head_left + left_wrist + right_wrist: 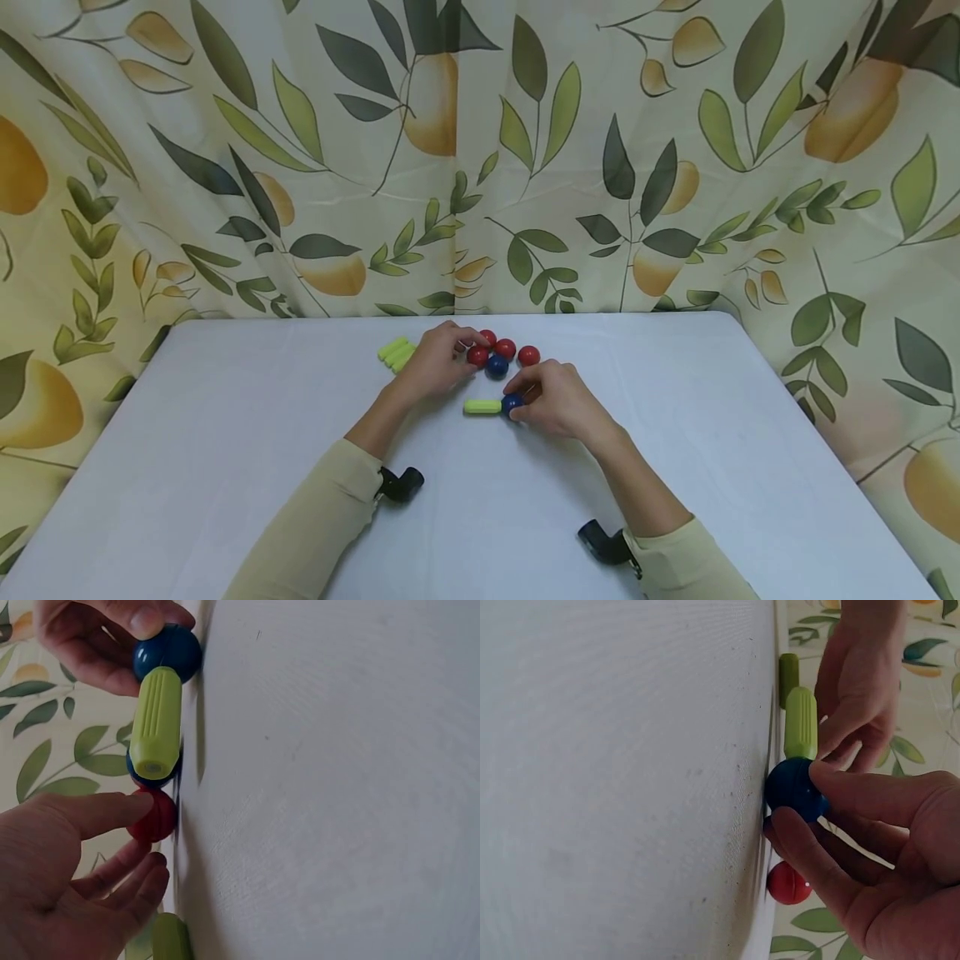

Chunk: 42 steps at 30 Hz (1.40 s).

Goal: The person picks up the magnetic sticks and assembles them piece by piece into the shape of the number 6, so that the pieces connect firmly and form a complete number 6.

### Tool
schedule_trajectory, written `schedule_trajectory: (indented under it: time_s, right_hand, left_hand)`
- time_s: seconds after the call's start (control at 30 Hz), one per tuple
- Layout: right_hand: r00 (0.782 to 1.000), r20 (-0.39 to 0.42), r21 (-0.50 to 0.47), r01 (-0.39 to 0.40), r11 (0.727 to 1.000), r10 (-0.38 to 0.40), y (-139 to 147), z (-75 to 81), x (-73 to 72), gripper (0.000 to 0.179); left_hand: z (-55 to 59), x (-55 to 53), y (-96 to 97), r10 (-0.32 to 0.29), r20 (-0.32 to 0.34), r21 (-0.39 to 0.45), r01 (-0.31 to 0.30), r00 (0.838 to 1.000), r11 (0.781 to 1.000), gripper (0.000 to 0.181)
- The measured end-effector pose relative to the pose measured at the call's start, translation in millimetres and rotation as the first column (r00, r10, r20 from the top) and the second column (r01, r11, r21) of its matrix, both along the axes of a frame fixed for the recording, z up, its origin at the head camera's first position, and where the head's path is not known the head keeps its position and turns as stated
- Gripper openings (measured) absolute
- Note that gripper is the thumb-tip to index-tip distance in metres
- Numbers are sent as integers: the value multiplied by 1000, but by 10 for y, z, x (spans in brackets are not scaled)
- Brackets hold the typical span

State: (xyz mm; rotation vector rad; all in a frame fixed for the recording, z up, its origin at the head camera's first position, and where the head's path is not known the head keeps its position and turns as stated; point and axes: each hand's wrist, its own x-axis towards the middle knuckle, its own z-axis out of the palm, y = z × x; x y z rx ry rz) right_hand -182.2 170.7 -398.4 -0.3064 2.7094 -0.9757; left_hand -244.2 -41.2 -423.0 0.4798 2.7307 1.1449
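My right hand (558, 400) pinches a blue ball (791, 787) between thumb and fingers. A ridged lime-green rod (482, 407) is joined to that ball and points left, its free end showing a small round metallic spot in the left wrist view. Farther back, my left hand (438, 362) holds a red ball (154, 816) with its fingertips. Another blue ball (497, 367) sits right beside this red ball. Behind and to the right are more red balls (506, 348), one (528, 356) standing a little apart.
Several lime-green rods (393, 352) lie side by side to the left of my left hand, partly covered by it. Everything is on a white-covered table (225, 467). A leaf-and-fruit patterned curtain (540, 208) hangs behind the table's far edge.
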Motion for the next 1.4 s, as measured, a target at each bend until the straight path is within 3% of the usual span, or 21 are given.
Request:
schedule_trajectory:
  time_s: [0.27,0.5,0.93,1.23,1.4]
  right_hand:
    - [1000,10,-12,-10,1000,10,13,-10,2,27]
    - [1000,15,-10,-14,1000,14,0,-2,-5,27]
    - [1000,1,7,-24,1000,24,0,14,-8,27]
    - [1000,4,3,-7,1000,7,5,4,-24,26]
    - [1000,7,-1,-11,1000,11,7,-17,-37,25]
  left_hand:
    - [-9,-5,31,-30,-16,-18,30,999,999,33]
    - [-21,10,3,-21,-47,-36,19,999,999,32]
    - [14,176,-115,24,-19,28,-24,1000,999,33]
    - [48,294,-237,19,-25,54,-18,1000,998,28]
    - [44,369,-300,57,5,41,-58,998,997,29]
